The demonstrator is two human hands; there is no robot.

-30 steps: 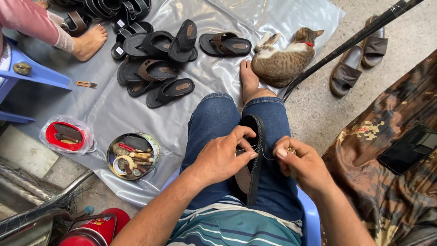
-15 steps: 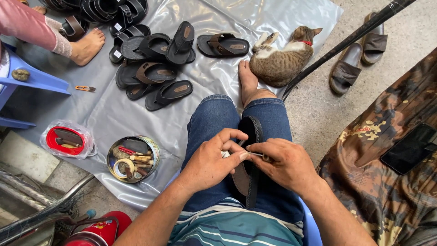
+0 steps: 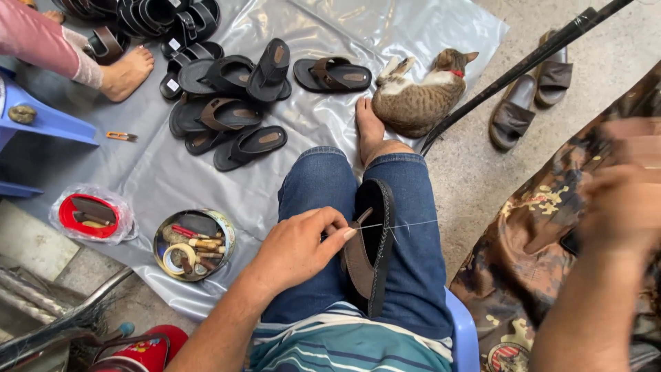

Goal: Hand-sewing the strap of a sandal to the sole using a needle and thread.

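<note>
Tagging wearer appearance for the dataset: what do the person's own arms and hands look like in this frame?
Both arms are bare: no sleeves reach the forearms, no gloves, no watch or rings visible. The left hand shows sharply; the right hand is motion-blurred, so its fine detail cannot be told.

dark sandal (image 3: 375, 255) edge-up between thighs, thread (image 3: 406, 224) taut

Wearer: blue denim shorts, horizontally striped shirt in teal, white and navy; both forearms unsleeved; left hand (image 3: 297, 246) and feet bare
</note>
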